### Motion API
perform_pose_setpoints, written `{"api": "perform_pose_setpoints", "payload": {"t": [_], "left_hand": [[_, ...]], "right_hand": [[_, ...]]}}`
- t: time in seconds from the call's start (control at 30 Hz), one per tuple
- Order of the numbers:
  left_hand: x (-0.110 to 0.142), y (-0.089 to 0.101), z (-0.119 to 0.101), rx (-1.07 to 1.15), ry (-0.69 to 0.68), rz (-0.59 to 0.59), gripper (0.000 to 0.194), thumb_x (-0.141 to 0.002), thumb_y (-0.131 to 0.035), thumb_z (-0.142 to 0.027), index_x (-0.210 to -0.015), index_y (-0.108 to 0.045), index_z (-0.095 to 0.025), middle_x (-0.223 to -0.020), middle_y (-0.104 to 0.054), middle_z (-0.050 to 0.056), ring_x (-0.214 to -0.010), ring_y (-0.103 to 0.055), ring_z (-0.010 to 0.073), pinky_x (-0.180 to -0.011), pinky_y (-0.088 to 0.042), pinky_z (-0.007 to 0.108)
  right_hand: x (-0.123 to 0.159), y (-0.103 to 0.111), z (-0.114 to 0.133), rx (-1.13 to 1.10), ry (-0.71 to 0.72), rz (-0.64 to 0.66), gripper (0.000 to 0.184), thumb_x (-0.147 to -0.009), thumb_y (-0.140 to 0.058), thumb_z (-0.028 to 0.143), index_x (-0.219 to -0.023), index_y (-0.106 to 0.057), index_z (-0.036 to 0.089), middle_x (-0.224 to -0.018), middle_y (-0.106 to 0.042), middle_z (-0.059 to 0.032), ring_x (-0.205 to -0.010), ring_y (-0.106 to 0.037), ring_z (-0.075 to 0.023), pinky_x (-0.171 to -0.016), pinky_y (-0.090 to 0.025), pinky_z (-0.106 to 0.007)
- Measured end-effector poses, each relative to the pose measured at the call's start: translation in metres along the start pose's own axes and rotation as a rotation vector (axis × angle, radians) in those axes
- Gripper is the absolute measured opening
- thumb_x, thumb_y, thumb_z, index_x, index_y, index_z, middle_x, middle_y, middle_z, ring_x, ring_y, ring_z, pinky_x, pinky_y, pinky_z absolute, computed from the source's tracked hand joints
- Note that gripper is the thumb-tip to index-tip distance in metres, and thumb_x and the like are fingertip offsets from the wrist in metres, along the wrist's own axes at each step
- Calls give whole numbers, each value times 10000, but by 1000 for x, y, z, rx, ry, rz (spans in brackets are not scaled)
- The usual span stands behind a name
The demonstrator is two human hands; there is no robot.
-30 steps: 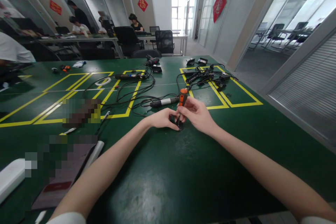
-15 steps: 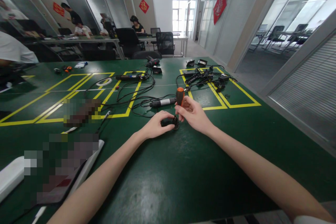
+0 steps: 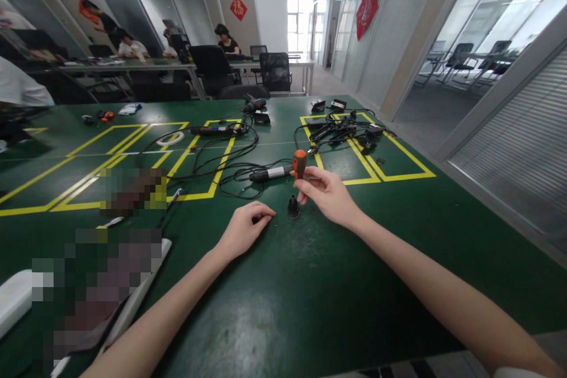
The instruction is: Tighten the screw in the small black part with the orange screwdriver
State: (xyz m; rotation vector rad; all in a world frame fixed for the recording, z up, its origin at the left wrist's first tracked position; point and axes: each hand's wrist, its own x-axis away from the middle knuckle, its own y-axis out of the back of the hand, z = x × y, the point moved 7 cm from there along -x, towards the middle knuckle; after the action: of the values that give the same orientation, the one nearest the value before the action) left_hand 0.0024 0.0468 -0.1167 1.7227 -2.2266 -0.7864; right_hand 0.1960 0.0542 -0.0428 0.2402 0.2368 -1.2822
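My right hand is closed round an orange-handled screwdriver, held upright above a small black round part that stands on the green table. My left hand rests on the table a little to the left of that part, fingers curled down, apart from it; something dark and small shows under its fingertips, too small to name.
A black-and-silver power tool with tangled black cables lies just beyond my hands. More cables and adapters sit at the back right. White flat objects lie near left. People sit at desks behind.
My left hand has let go of the small black part and slid back to the left. The right hand has lifted the screwdriver off it slightly.
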Motion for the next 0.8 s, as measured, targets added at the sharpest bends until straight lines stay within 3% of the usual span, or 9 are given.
{"api": "perform_pose_setpoints", "payload": {"t": [0.13, 0.23, 0.33, 0.4, 0.5, 0.67, 0.8], "left_hand": [[6, 5, 11, 112, 102, -70, 282, -864, -612, -353, -1019, -739, -154, -1005, -777, 94, -926, -727, 237, -866, -561, 367], [11, 31, 17, 73, 159, -139, 289, -823, -610, -307, -1035, -741, -161, -1064, -769, 85, -976, -712, 243, -879, -548, 365], [13, 47, 15, -182, 95, 21, 307, -807, -649, -346, -1046, -774, -198, -993, -755, 57, -905, -686, 236, -841, -527, 362], [13, 53, 16, -270, 48, 57, 345, -795, -689, -406, -1059, -780, -204, -995, -739, 63, -866, -671, 230, -777, -524, 346], [11, 46, 17, -292, -24, 87, 340, -847, -665, -443, -1073, -781, -218, -1060, -721, 71, -870, -661, 213, -758, -524, 330], [5, 19, 8, -262, -116, 127, 256, -940, -585, -371, -960, -786, -214, -1020, -724, 66, -877, -662, 196, -765, -510, 314], [7, 9, 0, -252, -154, 123, 249, -962, -571, -346, -934, -778, -211, -1012, -717, 67, -892, -663, 197, -794, -515, 318]], "right_hand": [[2, -1, -4, -51, -8, -12, 316, -869, -740, 421, -1052, -655, 177, -923, -694, -27, -603, -671, -119, -554, -583, -270], [3, -3, -4, -37, -6, -3, 289, -885, -725, 415, -1037, -656, 179, -913, -689, -27, -626, -672, -122, -570, -579, -269], [2, -4, -3, -8, 15, 6, 257, -921, -681, 406, -1050, -650, 187, -884, -670, -16, -641, -662, -122, -589, -572, -271], [2, -4, -3, -5, 21, 5, 250, -931, -664, 397, -1066, -641, 188, -882, -661, -13, -639, -655, -121, -588, -565, -272], [1, -4, -6, -11, 6, 7, 260, -911, -688, 379, -1081, -625, 192, -871, -663, -9, -641, -653, -126, -600, -563, -278], [0, -3, -6, -1, -1, 4, 283, -888, -712, 362, -1095, -615, 195, -902, -674, -10, -634, -644, -117, -610, -556, -276], [0, -3, -5, 0, 5, 14, 270, -893, -703, 370, -1079, -617, 194, -906, -680, -12, -636, -643, -120, -615, -558, -278]]}}
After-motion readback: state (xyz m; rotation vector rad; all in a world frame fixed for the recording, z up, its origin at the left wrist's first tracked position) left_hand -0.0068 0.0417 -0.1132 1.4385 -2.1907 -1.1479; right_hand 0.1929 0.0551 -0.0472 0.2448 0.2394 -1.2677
